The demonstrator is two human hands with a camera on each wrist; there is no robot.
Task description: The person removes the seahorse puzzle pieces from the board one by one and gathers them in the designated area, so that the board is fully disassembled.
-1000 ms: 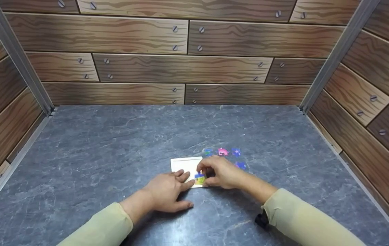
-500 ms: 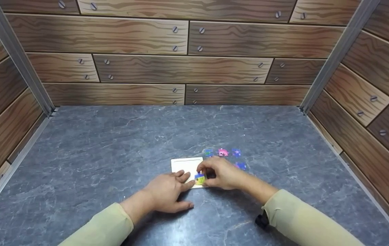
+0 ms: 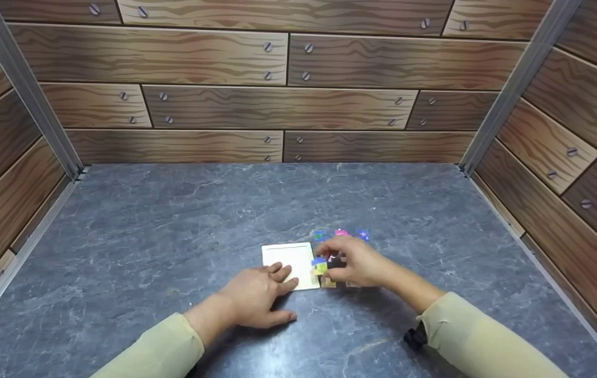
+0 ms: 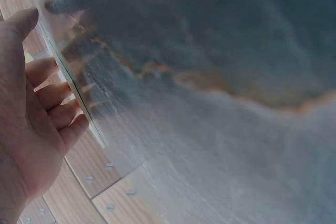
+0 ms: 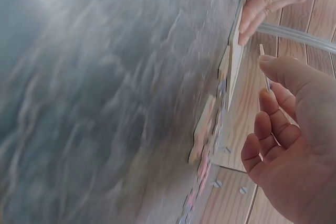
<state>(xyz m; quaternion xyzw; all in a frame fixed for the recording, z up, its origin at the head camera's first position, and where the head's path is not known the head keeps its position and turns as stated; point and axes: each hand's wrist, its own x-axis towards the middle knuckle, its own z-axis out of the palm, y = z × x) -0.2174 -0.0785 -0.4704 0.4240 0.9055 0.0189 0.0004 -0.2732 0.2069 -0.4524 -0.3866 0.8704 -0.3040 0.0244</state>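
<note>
My left hand [image 3: 259, 296] rests with spread, fairly straight fingers on a small white puzzle tray [image 3: 289, 256], thumb out on the table. In the left wrist view its fingertips touch the tray's face [image 4: 77, 95], seen nearly edge-on. Thumb and fingers of my right hand [image 3: 359, 262] pinch a yellow and blue jigsaw piece [image 3: 319, 266], which overlaps the tray's right edge in the head view. The right wrist view shows this piece [image 5: 262, 50] edge-on between thumb and fingertip, raised off the tray. Fingers partly cover the piece.
Behind my right hand lie loose jigsaw pieces: a green and blue one [image 3: 320, 234], a pink one [image 3: 341, 232] and a blue starfish one [image 3: 363, 234]. A tan piece [image 3: 329, 284] sits right of the tray. Wood-print walls [image 3: 214, 107] enclose the grey marbled table [image 3: 172, 220].
My right hand has moved right and lifted the yellow and blue jigsaw piece from the tray's lower right corner. A tan piece now shows beside the tray. The left hand stays put.
</note>
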